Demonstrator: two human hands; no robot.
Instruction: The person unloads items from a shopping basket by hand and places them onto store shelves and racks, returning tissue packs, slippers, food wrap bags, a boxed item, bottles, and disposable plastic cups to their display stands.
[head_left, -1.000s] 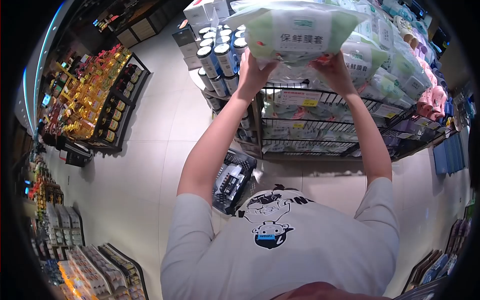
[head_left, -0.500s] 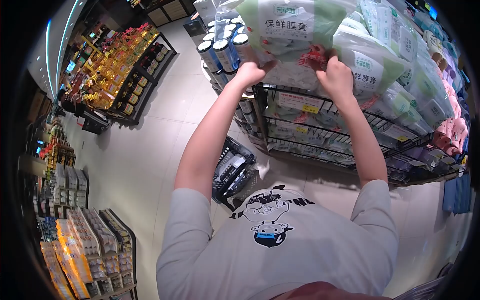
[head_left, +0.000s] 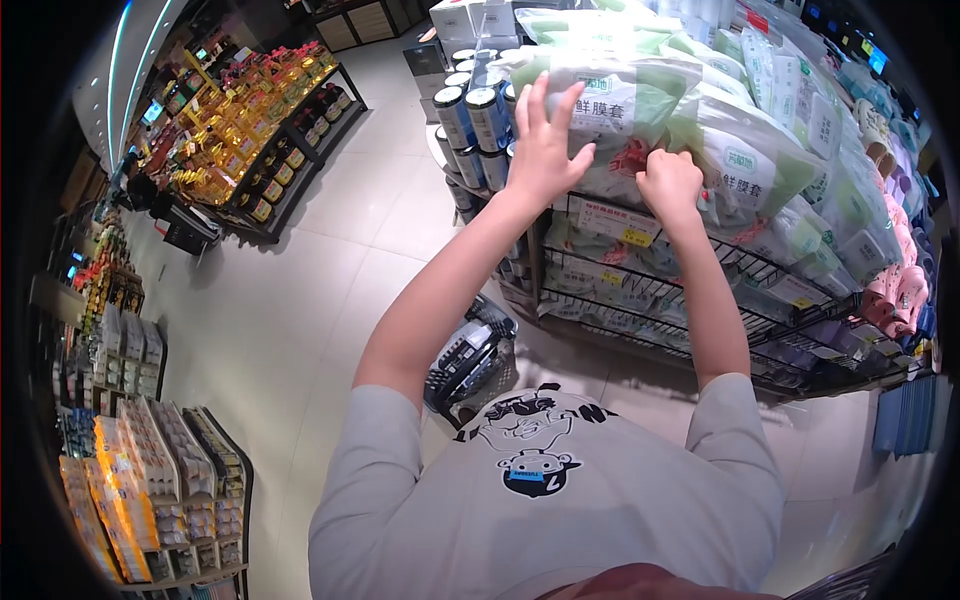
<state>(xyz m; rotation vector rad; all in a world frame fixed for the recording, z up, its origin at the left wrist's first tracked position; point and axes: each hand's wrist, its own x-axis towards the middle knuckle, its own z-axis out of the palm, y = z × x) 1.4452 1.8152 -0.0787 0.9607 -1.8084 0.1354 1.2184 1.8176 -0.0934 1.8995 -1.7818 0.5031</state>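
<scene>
A plump clear-and-green packet of cling film covers (head_left: 650,88) rests upright at the front of the top rack shelf. My left hand (head_left: 545,145) is open against its left side, with fingers spread over the front and thumb out. At the packet's lower right corner, beside its red print, my right hand (head_left: 670,185) is closed with curled fingers; the fingertips are hidden. A similar packet (head_left: 745,160) leans just to the right of that hand. Blue cans with white lids (head_left: 488,118) stand left of my left hand.
Below the packets is a black wire rack (head_left: 640,290) with price tags. A dark shopping basket (head_left: 470,350) is on the floor by my body. Pink slippers (head_left: 905,290) hang at the right. Bottle shelves (head_left: 270,150) and an egg display (head_left: 180,480) stand across the aisle.
My left hand has gone from gripping the packet's lower left edge to lying spread on its front. The packet sits lower and further back. My right hand stays at its lower right corner.
</scene>
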